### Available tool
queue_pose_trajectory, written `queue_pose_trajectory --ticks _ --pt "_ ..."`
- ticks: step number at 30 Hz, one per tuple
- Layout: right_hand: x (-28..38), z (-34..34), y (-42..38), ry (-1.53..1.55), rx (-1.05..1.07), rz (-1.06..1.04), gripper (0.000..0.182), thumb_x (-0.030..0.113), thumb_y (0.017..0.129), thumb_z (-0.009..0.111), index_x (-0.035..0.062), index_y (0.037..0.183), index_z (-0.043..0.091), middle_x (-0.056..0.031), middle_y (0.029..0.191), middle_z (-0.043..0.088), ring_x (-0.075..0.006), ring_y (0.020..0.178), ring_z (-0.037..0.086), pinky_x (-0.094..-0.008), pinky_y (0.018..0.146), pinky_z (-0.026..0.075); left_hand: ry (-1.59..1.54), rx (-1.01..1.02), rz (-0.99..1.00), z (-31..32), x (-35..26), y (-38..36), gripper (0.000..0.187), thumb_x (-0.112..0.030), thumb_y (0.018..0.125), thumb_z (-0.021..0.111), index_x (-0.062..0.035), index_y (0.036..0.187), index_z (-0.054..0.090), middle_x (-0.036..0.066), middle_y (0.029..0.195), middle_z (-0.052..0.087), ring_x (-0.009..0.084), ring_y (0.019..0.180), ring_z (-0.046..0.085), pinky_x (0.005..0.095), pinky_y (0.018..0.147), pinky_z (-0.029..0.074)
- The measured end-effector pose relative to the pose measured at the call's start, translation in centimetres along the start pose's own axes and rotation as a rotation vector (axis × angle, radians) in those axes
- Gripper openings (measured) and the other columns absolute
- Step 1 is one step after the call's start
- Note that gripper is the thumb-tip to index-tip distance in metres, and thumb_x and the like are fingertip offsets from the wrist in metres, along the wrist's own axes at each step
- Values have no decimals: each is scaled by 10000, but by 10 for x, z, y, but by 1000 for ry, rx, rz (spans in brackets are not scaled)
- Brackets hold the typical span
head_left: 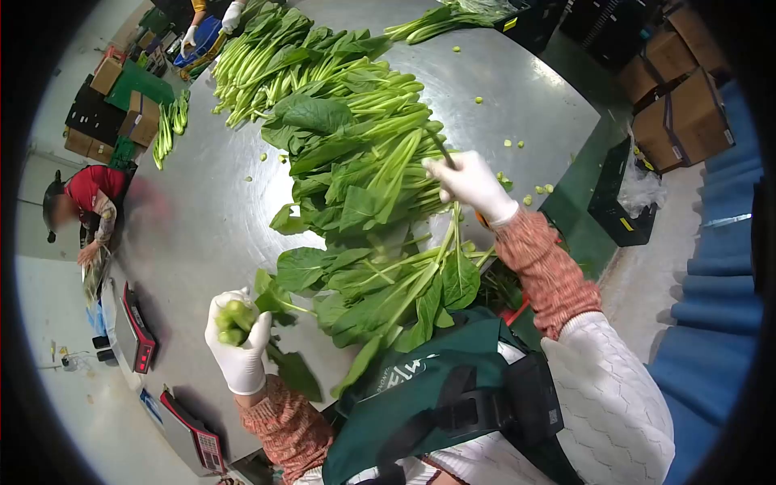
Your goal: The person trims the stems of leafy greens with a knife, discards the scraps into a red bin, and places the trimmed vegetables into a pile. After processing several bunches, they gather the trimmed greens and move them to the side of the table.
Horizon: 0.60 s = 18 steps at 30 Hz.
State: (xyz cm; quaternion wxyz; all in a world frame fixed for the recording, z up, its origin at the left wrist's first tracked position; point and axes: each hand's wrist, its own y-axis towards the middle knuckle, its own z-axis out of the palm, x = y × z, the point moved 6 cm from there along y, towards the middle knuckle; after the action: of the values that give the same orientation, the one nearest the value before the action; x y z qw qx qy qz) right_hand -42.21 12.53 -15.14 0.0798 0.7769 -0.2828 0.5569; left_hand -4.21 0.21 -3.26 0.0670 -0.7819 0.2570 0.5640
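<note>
Left hand: white-gloved left hand [242, 362], down near the table's left side, fingers curled round a bunch of greens [234, 322] with the thumb pressed along the side. Pale cut ends face the camera, leaves poke out behind.
Right hand: white-gloved right hand [471, 186], up past the near end of the pile, fingers closed on a thin dark tool [440, 147] that angles up over the leaves. Can't really tell what's on the hidden part of it.
Leafy pile: big ol' heap of greens [356, 121] running from the far edge right down to the person's apron [428, 384], stems mostly pointing every which way by the near end.
Metal table: shiny metal table [517, 89] under all of it, little green stem bits [528, 199] scattered near the right hand.
Left edge: two red-trimmed scales, one scale [139, 330] farther off, the other scale [194, 432] closer in.
Other folks: a co-worker in red [90, 190] over on the left, plus another person's gloved hands [232, 16] up top by a blue tub [204, 39].
Right side: black crate [621, 198] on the floor, cardboard boxes [683, 121] behind it.
</note>
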Motion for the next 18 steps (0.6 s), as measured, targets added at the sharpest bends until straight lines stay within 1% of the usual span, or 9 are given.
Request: queue_pose_trajectory --ticks 1,4,8,9,11,12,15,16,18 --pt "-2 -1 16 48 -82 66 367 358 906 697 -6 865 697 -49 611 647 -87 494 588 -240 468 432 -73 27 -17 6 1 0 225 74 766 688 -20 934 572 38 858 581 157 820 588 382 894 524" --pt "-28 21 63 39 -26 179 315 323 909 677 8 897 691 -19 611 629 -63 461 521 -225 435 373 -188 111 -113 31 -3 0 187 44 792 653 -20 935 551 66 856 593 183 805 612 430 922 532" --pt "-5 24 27 463 51 15 214 215 914 616 12 917 685 -16 663 631 -45 436 425 -218 418 321 -170 95 -179 29 -3 -3 178 9 798 679 -23 917 551 43 821 587 145 747 602 298 726 503" --pt "8 24 9 517 102 23 203 199 921 607 13 915 689 -25 682 645 -42 437 429 -210 424 325 -152 76 -213 21 3 -3 181 6 798 683 -26 918 553 31 815 583 131 732 592 276 698 487" --pt "16 26 -16 512 56 54 196 231 911 635 44 904 693 -3 665 652 -24 439 414 -197 417 303 -115 57 -238 18 9 -3 181 0 797 691 -32 915 557 9 804 571 104 708 568 244 661 463" --pt "8 23 -14 419 -26 69 246 278 921 664 34 919 691 -17 663 657 -51 442 455 -222 442 368 -98 56 -225 24 10 0 179 -3 797 695 -35 911 560 -2 798 565 92 700 552 233 653 455" --pt "-19 -2 17 130 -472 -147 297 311 901 702 17 940 691 -61 681 672 -101 526 582 -265 523 463 -60 78 -182 49 -4 6 169 10 789 715 -44 845 565 -27 784 540 60 700 481 222 655 415" --pt "-22 -13 21 -102 -559 -93 353 353 885 702 15 987 691 -125 759 710 -227 684 699 -338 646 527 -67 102 -173 54 -7 5 180 11 784 726 -45 843 565 -27 786 541 59 705 479 224 659 413" --pt "-42 -20 29 -259 -578 -19 363 375 876 690 29 985 696 -148 822 723 -293 765 709 -367 680 532 -58 118 -139 59 -12 5 198 10 779 743 -47 838 562 -28 784 542 58 705 478 225 658 411"
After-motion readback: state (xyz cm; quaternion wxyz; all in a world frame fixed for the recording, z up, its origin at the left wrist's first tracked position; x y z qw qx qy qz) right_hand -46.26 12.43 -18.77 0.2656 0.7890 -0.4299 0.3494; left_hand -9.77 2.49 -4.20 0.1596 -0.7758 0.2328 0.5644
